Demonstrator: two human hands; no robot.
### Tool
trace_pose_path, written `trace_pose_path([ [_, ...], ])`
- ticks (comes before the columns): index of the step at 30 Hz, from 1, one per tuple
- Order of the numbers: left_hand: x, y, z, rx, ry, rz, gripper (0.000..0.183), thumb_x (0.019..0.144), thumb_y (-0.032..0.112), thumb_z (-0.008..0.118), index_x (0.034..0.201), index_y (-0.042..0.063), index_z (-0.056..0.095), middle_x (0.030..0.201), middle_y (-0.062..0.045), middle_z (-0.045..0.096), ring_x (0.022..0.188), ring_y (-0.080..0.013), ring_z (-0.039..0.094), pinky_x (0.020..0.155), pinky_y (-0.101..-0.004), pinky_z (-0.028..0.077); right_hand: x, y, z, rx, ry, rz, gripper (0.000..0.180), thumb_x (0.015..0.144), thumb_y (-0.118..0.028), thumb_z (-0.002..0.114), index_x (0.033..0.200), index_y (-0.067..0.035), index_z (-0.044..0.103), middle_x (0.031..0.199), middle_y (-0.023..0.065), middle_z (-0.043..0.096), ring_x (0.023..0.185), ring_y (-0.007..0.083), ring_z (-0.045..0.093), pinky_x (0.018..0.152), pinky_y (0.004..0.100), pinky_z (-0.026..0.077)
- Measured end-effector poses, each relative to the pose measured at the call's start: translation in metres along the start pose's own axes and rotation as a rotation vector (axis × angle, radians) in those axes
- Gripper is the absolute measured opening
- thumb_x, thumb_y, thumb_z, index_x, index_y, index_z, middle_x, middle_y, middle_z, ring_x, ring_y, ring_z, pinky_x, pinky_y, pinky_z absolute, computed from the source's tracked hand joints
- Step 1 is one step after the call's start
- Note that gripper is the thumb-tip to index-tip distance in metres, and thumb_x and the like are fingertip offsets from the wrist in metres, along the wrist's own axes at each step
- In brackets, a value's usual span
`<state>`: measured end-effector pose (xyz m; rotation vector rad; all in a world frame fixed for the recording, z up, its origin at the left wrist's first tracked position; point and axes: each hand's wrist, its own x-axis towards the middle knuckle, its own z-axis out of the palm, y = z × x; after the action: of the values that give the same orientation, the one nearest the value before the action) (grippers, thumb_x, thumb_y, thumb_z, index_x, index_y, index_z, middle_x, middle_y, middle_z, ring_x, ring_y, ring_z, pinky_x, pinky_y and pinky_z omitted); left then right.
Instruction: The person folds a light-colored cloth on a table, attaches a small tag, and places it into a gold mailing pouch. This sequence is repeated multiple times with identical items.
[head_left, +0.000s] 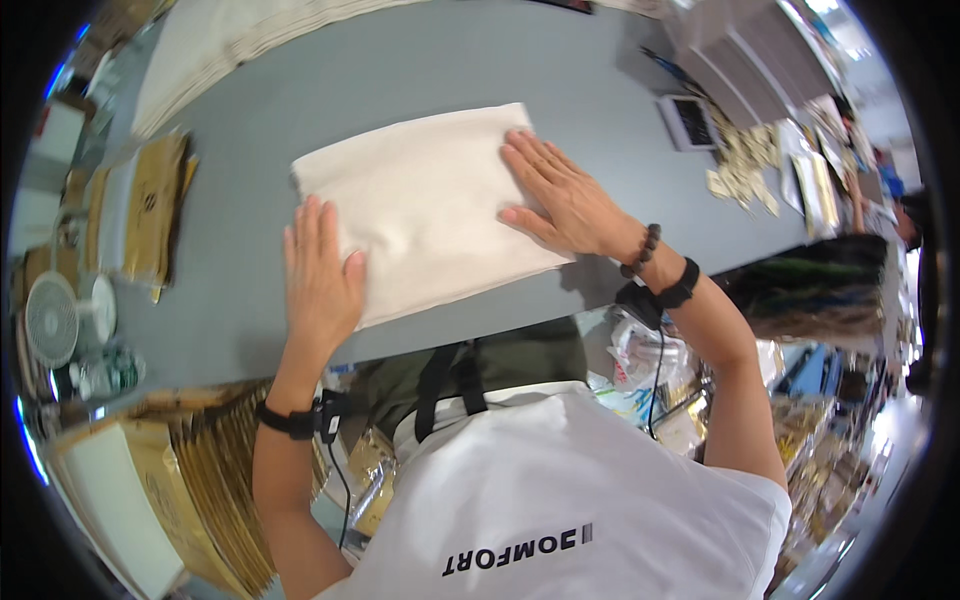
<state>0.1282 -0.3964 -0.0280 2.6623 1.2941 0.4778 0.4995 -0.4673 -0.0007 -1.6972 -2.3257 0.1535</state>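
A cream cloth (427, 202), folded into a rough rectangle, lies flat on the grey table (255, 112) in front of me. My left hand (322, 277) rests palm down along its left edge, with the thumb on the fabric. On the right side, my right hand (559, 191) is spread flat over the cloth, its thumb apart from the fingers. Faint wrinkles show in the fabric close to my left thumb. Neither hand grips anything.
Packaged brown items (135, 210) lie at the left, by a small white fan (54, 319) and a plastic bottle (109, 371). Larger cream fabric (217, 37) covers the far left. Grey boxes (750, 60), a dark-screened device (688, 122) and loose beige pieces (742, 169) occupy the right.
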Motion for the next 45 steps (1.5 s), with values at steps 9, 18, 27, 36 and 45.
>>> trace_pose_path([
  [9,0.003,0.002,0.000,-0.060,-0.009,0.006,0.066,0.102,0.021,0.057,0.157,-0.008,0.036,0.166,-0.027,0.033,0.154,-0.0460,0.031,0.128,-0.0586,0.019,-0.115,0.142,-0.081,-0.124,0.402,0.834,0.025,0.098,-0.030,0.070,0.109,-0.010,0.079,0.100,0.0122,0.079,0.086,0.0335,0.076,0.075,0.0382,0.059],
  [18,0.009,0.017,0.007,-0.086,0.034,0.013,0.066,0.103,0.025,0.058,0.158,-0.006,0.037,0.166,-0.026,0.034,0.154,-0.0448,0.031,0.128,-0.0575,0.021,-0.186,0.215,-0.069,-0.526,0.105,0.845,0.025,0.093,-0.027,0.064,0.092,-0.004,0.073,0.086,0.0244,0.073,0.083,0.0457,0.071,0.073,0.0549,0.056],
  [27,0.027,-0.004,-0.002,-0.467,0.282,-0.222,0.043,0.099,0.020,0.069,0.139,0.004,0.064,0.138,-0.016,0.063,0.124,-0.0342,0.062,0.104,-0.0420,0.050,-0.123,0.157,-0.106,-0.600,0.420,0.663,0.024,0.097,-0.028,0.066,0.105,-0.010,0.078,0.092,0.0134,0.075,0.076,0.0352,0.071,0.069,0.0472,0.055],
  [36,0.085,-0.042,0.004,-0.530,0.104,-0.555,0.055,0.087,0.049,0.079,0.127,0.012,0.075,0.090,0.000,0.076,0.084,-0.0168,0.072,0.077,-0.0339,0.054,-0.004,0.002,-0.074,-0.004,0.700,0.041,0.023,0.085,-0.001,0.078,0.106,-0.010,0.081,0.087,0.0043,0.070,0.072,0.0160,0.066,0.059,0.0321,0.053],
  [45,0.090,-0.038,-0.002,-0.400,0.043,-0.541,0.049,0.081,0.047,0.083,0.115,0.012,0.076,0.090,0.001,0.074,0.084,-0.0176,0.070,0.077,-0.0347,0.053,0.024,-0.046,-0.036,0.219,0.103,0.172,0.022,0.089,-0.022,0.079,0.106,-0.008,0.078,0.096,0.0083,0.072,0.085,0.0305,0.070,0.073,0.0393,0.058],
])
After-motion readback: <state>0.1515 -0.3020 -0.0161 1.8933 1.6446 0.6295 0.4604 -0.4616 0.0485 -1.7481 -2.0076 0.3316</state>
